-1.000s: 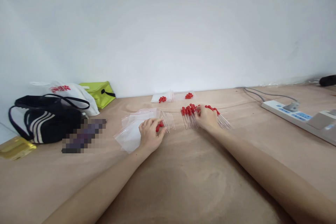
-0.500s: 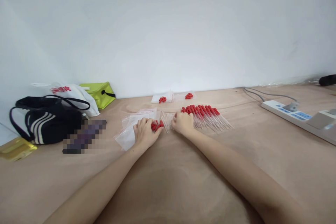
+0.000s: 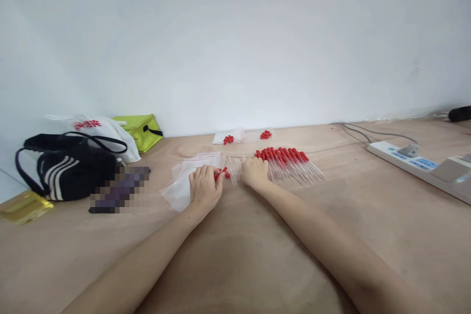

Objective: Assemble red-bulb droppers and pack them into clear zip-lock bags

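My left hand (image 3: pixel 205 187) is closed, thumb and fingertips pinching a red rubber bulb (image 3: pixel 222 170) above a few more red bulbs on the table. Under and beside that hand lie clear zip bags (image 3: pixel 179 191). To its right is a small bunch of thin glass tubes (image 3: pixel 233 170) without bulbs. My right hand (image 3: pixel 255 172) is closed at the right side of these tubes; its fingertips are turned away, so what they grip is hidden. Just right of it lies a slanted row of glass droppers (image 3: pixel 290 164) with red bulbs on their upper ends.
Two zip bags with red bulbs (image 3: pixel 228 140) lie near the wall. A black bag (image 3: pixel 73 171), a white plastic bag (image 3: pixel 121 144), a lime-green case (image 3: pixel 145 132) and a yellow packet (image 3: pixel 27 207) stand left. A power strip (image 3: pixel 408 159) with cables lies right.
My left hand has drawn its thumb in and now pinches a red bulb; before, its thumb and fingers were spread around the pile. The right hand has shifted only slightly.
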Motion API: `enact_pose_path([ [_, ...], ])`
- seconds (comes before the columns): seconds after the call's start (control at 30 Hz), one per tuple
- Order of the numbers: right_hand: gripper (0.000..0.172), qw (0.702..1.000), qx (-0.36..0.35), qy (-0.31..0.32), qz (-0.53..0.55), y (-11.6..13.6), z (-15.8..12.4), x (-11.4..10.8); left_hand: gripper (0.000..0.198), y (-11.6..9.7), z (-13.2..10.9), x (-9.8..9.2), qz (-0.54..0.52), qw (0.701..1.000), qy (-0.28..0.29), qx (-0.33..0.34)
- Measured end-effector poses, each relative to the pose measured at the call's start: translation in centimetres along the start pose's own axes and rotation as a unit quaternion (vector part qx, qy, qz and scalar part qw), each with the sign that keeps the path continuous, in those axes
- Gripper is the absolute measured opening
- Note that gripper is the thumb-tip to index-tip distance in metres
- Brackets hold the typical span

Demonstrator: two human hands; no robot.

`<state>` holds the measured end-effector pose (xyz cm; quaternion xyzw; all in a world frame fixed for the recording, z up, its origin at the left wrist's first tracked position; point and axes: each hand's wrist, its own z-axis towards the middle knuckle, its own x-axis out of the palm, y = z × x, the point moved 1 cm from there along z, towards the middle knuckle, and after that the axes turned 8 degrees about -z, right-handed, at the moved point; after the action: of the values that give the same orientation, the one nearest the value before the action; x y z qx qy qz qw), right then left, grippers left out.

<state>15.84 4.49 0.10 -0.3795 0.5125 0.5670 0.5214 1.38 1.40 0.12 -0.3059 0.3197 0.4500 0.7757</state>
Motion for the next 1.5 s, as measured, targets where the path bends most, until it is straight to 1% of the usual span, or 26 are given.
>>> enact_pose_path([
  [0.1, 0.029, 0.996, -0.037, -0.079, 0.01, -1.7, -1.3, 0.0, 0.01, -0.3, -0.6, 0.5, -0.128, 0.99, 0.029, 0.057],
  [0.17, 0.03, 0.985, -0.096, -0.138, 0.035, -3.5, -2.5, 0.1, 0.006, -0.8, -1.0, 0.8, -0.193, 0.976, 0.061, 0.087],
  [0.2, 0.03, 0.979, -0.131, -0.15, 0.052, -4.6, -3.2, 0.3, 0.005, -1.0, -1.2, 0.9, -0.213, 0.969, 0.074, 0.096],
  [0.27, 0.029, 0.964, -0.197, -0.155, 0.084, -6.7, -4.6, 0.4, 0.011, -1.7, -1.5, 1.0, -0.239, 0.959, 0.097, 0.115],
  [0.33, 0.028, 0.951, -0.245, -0.148, 0.113, -8.5, -5.9, 0.4, 0.018, -2.4, -1.6, 0.9, -0.258, 0.949, 0.117, 0.136],
  [0.43, 0.025, 0.942, -0.275, -0.143, 0.13, -10.2, -7.2, 0.0, 0.019, -3.3, -1.6, 0.8, -0.285, 0.935, 0.149, 0.15],
  [0.53, 0.024, 0.94, -0.278, -0.146, 0.135, -10.3, -7.4, -0.3, 0.016, -3.7, -1.5, 0.8, -0.298, 0.928, 0.173, 0.143],
  [0.6, 0.023, 0.938, -0.284, -0.145, 0.137, -10.1, -7.3, -0.4, 0.014, -3.7, -1.4, 0.8, -0.295, 0.929, 0.181, 0.135],
  [0.73, 0.024, 0.933, -0.303, -0.142, 0.133, -9.7, -7.1, -0.2, 0.013, -3.5, -1.3, 0.9, -0.273, 0.937, 0.182, 0.117],
  [0.9, 0.027, 0.928, -0.312, -0.142, 0.144, -9.5, -7.1, -0.1, 0.015, -3.5, -1.2, 0.9, -0.27, 0.936, 0.19, 0.122],
  [1.1, 0.028, 0.931, -0.311, -0.117, 0.149, -9.1, -7.0, -0.5, 0.012, -3.9, -1.0, 0.7, -0.273, 0.938, 0.181, 0.111],
  [1.17, 0.027, 0.932, -0.312, -0.099, 0.155, -9.1, -7.0, -0.7, 0.012, -4.0, -1.0, 0.5, -0.287, 0.934, 0.173, 0.119],
  [1.33, 0.026, 0.928, -0.336, -0.061, 0.148, -9.1, -6.9, -1.3, 0.017, -4.0, -1.3, 0.2, -0.33, 0.913, 0.164, 0.175],
  [1.4, 0.025, 0.926, -0.353, -0.06, 0.124, -9.1, -6.9, -1.3, 0.018, -3.9, -1.5, 0.2, -0.318, 0.912, 0.166, 0.197],
  [1.5, 0.024, 0.925, -0.364, -0.08, 0.076, -9.0, -6.9, -1.3, 0.019, -3.8, -1.6, 0.3, -0.275, 0.92, 0.164, 0.225],
])
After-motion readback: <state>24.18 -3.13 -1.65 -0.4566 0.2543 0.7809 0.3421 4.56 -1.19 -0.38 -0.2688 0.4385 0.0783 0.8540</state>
